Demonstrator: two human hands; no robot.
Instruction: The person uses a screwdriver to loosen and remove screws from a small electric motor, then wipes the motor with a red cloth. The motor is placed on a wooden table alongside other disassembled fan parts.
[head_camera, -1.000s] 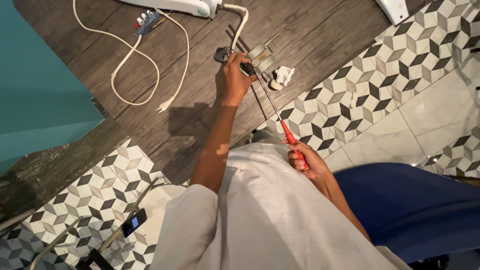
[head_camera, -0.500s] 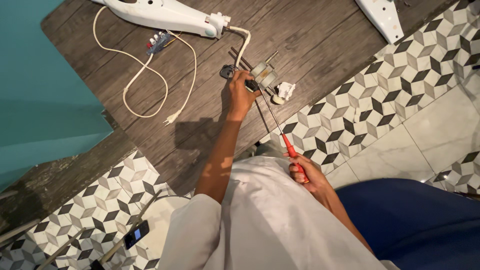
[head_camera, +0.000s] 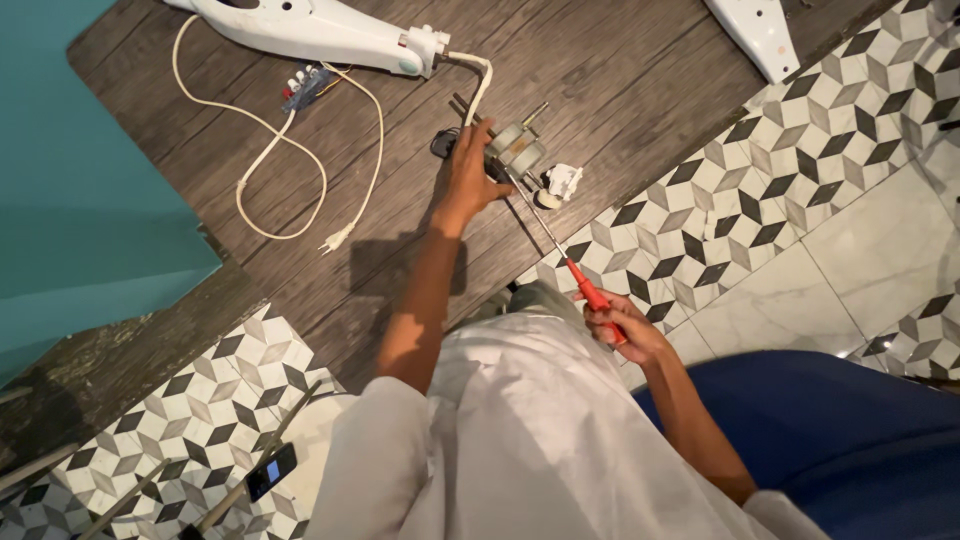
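A small grey electric motor (head_camera: 520, 149) lies on the dark wood floor. My left hand (head_camera: 468, 178) rests on its near side and steadies it. My right hand (head_camera: 622, 327) grips the red handle of a long screwdriver (head_camera: 560, 245), whose thin metal shaft reaches up to the motor. A small white plastic part (head_camera: 564, 181) lies just right of the motor. A small black part (head_camera: 443, 143) sits by my left fingers. A white cable runs from the motor to a long white plastic housing (head_camera: 330, 35).
A white power cord with plug (head_camera: 270, 160) loops across the wood at left, next to a small switch block (head_camera: 305, 87). Another white plastic piece (head_camera: 757, 36) lies top right. Patterned tiles, a teal wall (head_camera: 80, 180) and a blue cushion (head_camera: 840, 430) surround me.
The view has shifted, so the motor and parts sit lower in frame. My left hand stays on the motor and my right hand keeps the screwdriver against it.
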